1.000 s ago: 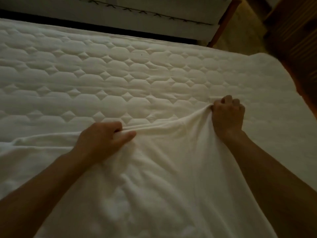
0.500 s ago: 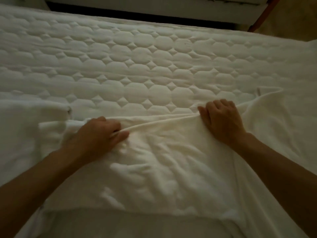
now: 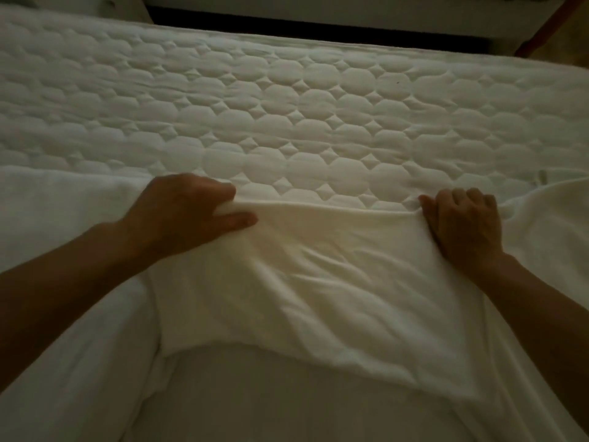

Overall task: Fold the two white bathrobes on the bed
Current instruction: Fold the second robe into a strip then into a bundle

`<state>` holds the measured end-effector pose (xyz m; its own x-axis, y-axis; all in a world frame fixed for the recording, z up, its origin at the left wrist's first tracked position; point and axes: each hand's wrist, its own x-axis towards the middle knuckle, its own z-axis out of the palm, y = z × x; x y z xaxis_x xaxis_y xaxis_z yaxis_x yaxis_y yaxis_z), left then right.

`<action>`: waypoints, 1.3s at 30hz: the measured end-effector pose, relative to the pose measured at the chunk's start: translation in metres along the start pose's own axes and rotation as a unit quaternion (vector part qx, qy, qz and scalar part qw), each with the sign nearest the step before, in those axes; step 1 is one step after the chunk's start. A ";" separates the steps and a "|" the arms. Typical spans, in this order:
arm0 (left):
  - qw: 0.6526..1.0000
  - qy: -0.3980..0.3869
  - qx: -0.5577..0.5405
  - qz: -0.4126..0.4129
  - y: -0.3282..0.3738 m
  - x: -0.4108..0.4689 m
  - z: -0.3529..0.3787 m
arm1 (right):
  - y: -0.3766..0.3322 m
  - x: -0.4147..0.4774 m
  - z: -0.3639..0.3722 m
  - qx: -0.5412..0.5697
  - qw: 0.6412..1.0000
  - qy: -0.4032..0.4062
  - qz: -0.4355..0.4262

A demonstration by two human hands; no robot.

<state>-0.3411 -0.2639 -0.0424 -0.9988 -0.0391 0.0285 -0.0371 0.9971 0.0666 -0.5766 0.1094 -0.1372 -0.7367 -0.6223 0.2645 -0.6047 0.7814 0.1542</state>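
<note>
a white bathrobe [image 3: 318, 282] lies spread over the near edge of the quilted bed [image 3: 287, 106]; left hand [image 3: 188, 212] and right hand [image 3: 462, 218] each pinch its far fold — fingers curled into the cloth.

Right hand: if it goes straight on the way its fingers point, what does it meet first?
Only the bare quilted mattress: the right hand, gripping the bathrobe edge, points away across it. Nothing else seems to lie in that line up to the far edge.
</note>
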 end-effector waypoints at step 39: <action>0.988 -0.123 -0.071 0.064 0.651 -0.164 0.119 | 0.109 -0.708 -0.239 0.199 0.908 -0.255 0.266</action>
<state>-0.2056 0.3998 -0.1221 -0.9732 0.1207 -0.1959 0.0771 0.9731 0.2170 -0.0482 0.6460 -0.0799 -0.9397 -0.1821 -0.2894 -0.1096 0.9621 -0.2498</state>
